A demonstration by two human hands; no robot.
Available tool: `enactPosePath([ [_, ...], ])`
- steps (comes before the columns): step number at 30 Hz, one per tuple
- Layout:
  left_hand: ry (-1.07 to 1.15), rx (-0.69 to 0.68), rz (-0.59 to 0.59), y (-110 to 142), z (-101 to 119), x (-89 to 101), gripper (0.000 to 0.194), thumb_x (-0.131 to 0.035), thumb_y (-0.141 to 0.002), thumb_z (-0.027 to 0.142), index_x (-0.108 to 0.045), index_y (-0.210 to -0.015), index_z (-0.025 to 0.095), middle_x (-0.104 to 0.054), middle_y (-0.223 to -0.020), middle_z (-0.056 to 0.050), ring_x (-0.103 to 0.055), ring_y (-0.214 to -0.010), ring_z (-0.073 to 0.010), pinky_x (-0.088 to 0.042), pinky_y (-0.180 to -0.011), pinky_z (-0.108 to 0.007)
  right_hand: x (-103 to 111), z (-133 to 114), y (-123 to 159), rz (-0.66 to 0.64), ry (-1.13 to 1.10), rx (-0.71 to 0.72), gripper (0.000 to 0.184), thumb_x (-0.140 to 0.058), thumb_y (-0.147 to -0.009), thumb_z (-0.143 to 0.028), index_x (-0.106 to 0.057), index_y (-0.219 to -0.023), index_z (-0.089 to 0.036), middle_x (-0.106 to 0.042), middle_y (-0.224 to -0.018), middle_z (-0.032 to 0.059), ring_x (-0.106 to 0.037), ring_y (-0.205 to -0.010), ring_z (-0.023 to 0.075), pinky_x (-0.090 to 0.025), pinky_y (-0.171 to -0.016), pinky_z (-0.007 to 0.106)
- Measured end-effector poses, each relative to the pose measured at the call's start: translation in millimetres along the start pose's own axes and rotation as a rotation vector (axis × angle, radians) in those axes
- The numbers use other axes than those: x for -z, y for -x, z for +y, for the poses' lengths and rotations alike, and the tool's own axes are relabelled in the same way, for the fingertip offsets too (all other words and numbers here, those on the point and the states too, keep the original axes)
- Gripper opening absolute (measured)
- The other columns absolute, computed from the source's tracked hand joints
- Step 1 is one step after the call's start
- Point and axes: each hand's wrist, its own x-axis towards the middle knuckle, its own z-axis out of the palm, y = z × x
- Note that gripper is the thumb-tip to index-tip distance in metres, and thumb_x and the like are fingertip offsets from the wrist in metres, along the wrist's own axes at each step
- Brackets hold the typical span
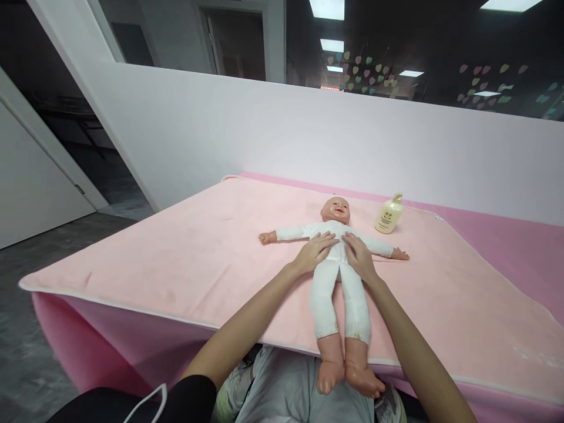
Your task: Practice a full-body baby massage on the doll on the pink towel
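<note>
A baby doll (326, 294) with a white cloth body lies on its back, head away from me and arms spread wide. Its bare feet stick out past the near edge of the table. My left hand (315, 251) rests flat on the left side of the doll's belly, fingers stretched out. On the other side of the belly lies my right hand (359, 254), also flat with its fingers extended. Neither hand grips anything. Beyond the doll's arm on the right stands a pale yellow pump bottle (388, 216), upright and apart from my hands.
A light pink blanket (167, 258) covers the table over a darker pink cloth (506, 247). Behind it rises a white half wall (286, 129) with dark glass above. My legs (282, 388) are under the near edge. A white door (39, 164) stands at the left.
</note>
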Motion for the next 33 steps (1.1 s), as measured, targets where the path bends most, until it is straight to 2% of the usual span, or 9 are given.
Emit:
enactPosePath([
  [2, -0.019, -0.015, -0.048, -4.2, -0.3, -1.3, 0.043, -0.025, -0.092, 0.03, -0.044, -0.131, 0.024, -0.037, -0.142, -0.002, -0.024, -0.136, -0.0159, -0.013, -0.113, -0.042, -3.6, -2.7, -4.1, -0.099, -0.003, 0.06, 0.046, -0.028, -0.089, -0.036, -0.05, -0.125, -0.018, -0.047, -0.133, 0.0071, -0.035, -0.129, 0.0193, -0.021, -0.109, 0.044],
  [5, -0.079, 0.05, -0.078, -11.5, -2.6, -2.6, 0.046, -0.027, -0.092, 0.034, -0.035, -0.136, 0.025, -0.026, -0.147, -0.003, -0.017, -0.138, -0.0199, -0.008, -0.111, -0.049, -9.1, -1.9, -14.2, -0.182, 0.051, 0.006, 0.051, -0.026, -0.09, -0.04, -0.039, -0.134, -0.018, -0.038, -0.14, 0.007, -0.026, -0.134, 0.0205, -0.012, -0.11, 0.048],
  [9, -0.141, 0.223, -0.048, -18.1, -11.7, -2.3, 0.055, -0.027, -0.09, 0.047, -0.027, -0.14, 0.022, -0.021, -0.149, -0.008, -0.016, -0.138, -0.0248, -0.006, -0.109, -0.054, -9.4, 9.9, -32.5, -0.192, 0.125, -0.209, 0.055, -0.025, -0.09, -0.047, -0.035, -0.136, -0.019, -0.03, -0.144, 0.0079, -0.022, -0.135, 0.0232, -0.005, -0.109, 0.053],
  [14, -0.304, 0.309, 0.01, -9.7, -34.0, 2.4, 0.057, -0.019, -0.091, 0.051, -0.031, -0.139, 0.022, -0.031, -0.145, -0.009, -0.025, -0.135, -0.0227, -0.014, -0.11, -0.046, 2.2, 35.9, -39.0, -0.202, 0.308, -0.465, 0.057, -0.021, -0.09, -0.052, -0.042, -0.131, -0.018, -0.042, -0.136, 0.0082, -0.033, -0.128, 0.0258, -0.01, -0.108, 0.051],
  [17, -0.439, 0.319, 0.093, 0.2, -46.3, 7.8, 0.055, -0.022, -0.091, 0.049, -0.039, -0.134, 0.021, -0.041, -0.139, -0.011, -0.033, -0.131, -0.0247, -0.014, -0.109, -0.046, 8.9, 47.9, -27.5, -0.17, 0.497, -0.503, 0.053, -0.021, -0.092, -0.046, -0.047, -0.128, -0.017, -0.046, -0.133, 0.0087, -0.036, -0.124, 0.0255, -0.01, -0.108, 0.047],
  [20, -0.509, 0.345, 0.169, 7.7, -53.2, 13.1, 0.05, -0.029, -0.089, 0.047, -0.046, -0.129, 0.021, -0.047, -0.134, -0.011, -0.039, -0.125, -0.0265, -0.017, -0.107, -0.046, 11.9, 51.1, -13.2, -0.088, 0.667, -0.478, 0.05, -0.024, -0.092, -0.041, -0.045, -0.13, -0.016, -0.045, -0.133, 0.01, -0.033, -0.126, 0.0253, -0.006, -0.109, 0.045],
  [23, -0.525, 0.38, 0.217, 11.4, -55.4, 17.0, 0.047, -0.034, -0.088, 0.045, -0.049, -0.126, 0.022, -0.053, -0.125, -0.011, -0.044, -0.117, -0.0271, -0.017, -0.106, -0.047, 13.6, 48.3, -3.7, -0.051, 0.737, -0.485, 0.05, -0.024, -0.092, -0.042, -0.043, -0.132, -0.016, -0.042, -0.136, 0.0108, -0.029, -0.129, 0.0262, -0.003, -0.107, 0.05],
  [27, -0.55, 0.508, 0.273, 12.7, -56.1, 23.0, 0.044, -0.028, -0.09, 0.041, -0.053, -0.12, 0.02, -0.059, -0.112, -0.012, -0.048, -0.111, -0.0269, -0.019, -0.103, -0.048, 17.9, 42.7, 1.5, 0.016, 0.761, -0.562, 0.051, -0.027, -0.091, -0.047, -0.045, -0.129, -0.017, -0.039, -0.137, 0.0119, -0.026, -0.129, 0.0286, -0.006, -0.104, 0.057],
  [33, -0.612, 0.669, 0.178, 13.3, -58.8, 39.0, 0.041, -0.025, -0.091, 0.036, -0.06, -0.103, 0.017, -0.061, -0.102, -0.014, -0.053, -0.098, -0.0282, -0.032, -0.086, -0.042, 25.1, 36.9, 2.9, 0.057, 0.76, -0.571, 0.046, -0.029, -0.09, -0.045, -0.053, -0.117, -0.015, -0.05, -0.122, 0.0149, -0.035, -0.121, 0.028, -0.007, -0.101, 0.06],
])
